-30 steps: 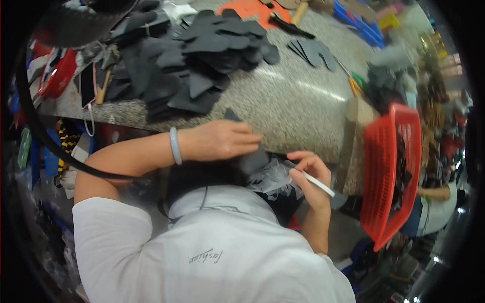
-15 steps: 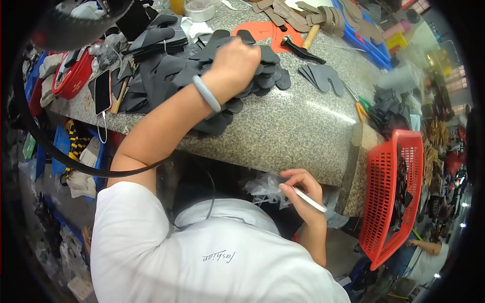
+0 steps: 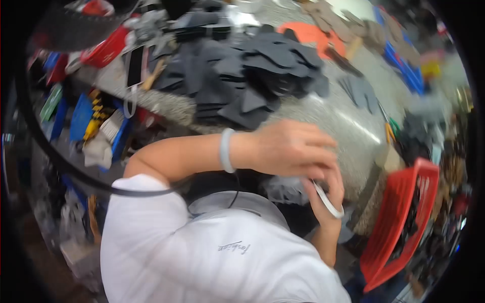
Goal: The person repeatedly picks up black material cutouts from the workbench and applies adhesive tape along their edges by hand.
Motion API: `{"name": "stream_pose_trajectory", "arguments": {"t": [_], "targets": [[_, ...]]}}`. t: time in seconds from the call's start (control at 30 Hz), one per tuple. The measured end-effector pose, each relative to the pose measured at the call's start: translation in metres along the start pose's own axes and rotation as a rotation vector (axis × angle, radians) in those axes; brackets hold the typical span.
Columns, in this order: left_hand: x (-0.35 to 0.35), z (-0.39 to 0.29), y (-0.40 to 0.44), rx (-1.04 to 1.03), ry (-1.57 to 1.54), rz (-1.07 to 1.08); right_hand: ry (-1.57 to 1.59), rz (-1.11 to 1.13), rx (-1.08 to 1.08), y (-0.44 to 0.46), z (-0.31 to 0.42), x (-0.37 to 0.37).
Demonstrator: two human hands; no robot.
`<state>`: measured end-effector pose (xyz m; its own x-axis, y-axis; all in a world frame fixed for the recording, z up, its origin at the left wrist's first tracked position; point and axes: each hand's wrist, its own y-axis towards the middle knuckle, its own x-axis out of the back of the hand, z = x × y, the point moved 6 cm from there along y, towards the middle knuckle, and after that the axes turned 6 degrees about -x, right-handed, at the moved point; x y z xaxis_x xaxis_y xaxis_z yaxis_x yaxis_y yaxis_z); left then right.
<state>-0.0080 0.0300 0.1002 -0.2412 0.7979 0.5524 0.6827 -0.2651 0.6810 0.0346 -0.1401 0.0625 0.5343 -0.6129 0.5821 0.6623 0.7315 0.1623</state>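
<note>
My right hand is closed around a slim white pen-like stick, over the front edge of the bench. My left hand, with a pale grey band on its wrist, reaches across and meets the right hand's fingertips. Its fingers are bent and smeared by motion; anything between them is hidden. Beyond the hands lies a large heap of dark grey cut pieces. Several grey pieces are fanned out to its right.
A speckled stone bench spans the view. On it are a phone, an orange sheet and a dark-headed hammer. A red basket stands at right. Clear plastic hangs below the bench edge.
My left hand has left the grey heap and come down and right to my right hand. The right hand still holds the white stick. The view has shifted and blurred.
</note>
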Motion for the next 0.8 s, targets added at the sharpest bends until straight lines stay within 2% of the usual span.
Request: {"name": "stream_pose_trajectory", "arguments": {"t": [0.03,0.07,0.13,0.27,0.33,0.37,0.43,0.53,0.67,0.8], "targets": [[-0.003,0.002,0.007,0.015,0.01,0.019,0.02,-0.003,-0.004,0.0,-0.003,-0.001],[-0.005,0.009,0.017,-0.014,0.085,-0.055,0.037,-0.019,-0.011,-0.003,-0.009,-0.001],[-0.014,0.04,0.04,0.024,0.069,-0.033,0.087,-0.106,-0.122,-0.007,-0.021,-0.002],[-0.072,0.114,0.096,0.084,0.223,0.133,0.167,-0.067,-0.144,-0.023,-0.03,-0.005],[-0.101,0.161,0.118,0.281,0.391,0.22,0.188,-0.068,-0.176,-0.036,-0.033,-0.005],[-0.115,0.181,0.125,0.273,0.381,0.223,0.212,-0.042,-0.247,-0.044,-0.037,-0.005],[-0.134,0.224,0.125,0.472,0.55,0.253,0.199,-0.052,-0.267,-0.06,-0.043,-0.001],[-0.139,0.232,0.115,0.386,0.613,0.265,0.241,-0.04,-0.357,-0.082,-0.062,0.004],[-0.124,0.2,0.082,0.261,0.404,0.213,0.25,-0.059,-0.382,-0.093,-0.075,0.008],[-0.101,0.16,0.06,0.344,0.316,0.314,0.238,-0.016,-0.295,-0.084,-0.071,0.009]]}}
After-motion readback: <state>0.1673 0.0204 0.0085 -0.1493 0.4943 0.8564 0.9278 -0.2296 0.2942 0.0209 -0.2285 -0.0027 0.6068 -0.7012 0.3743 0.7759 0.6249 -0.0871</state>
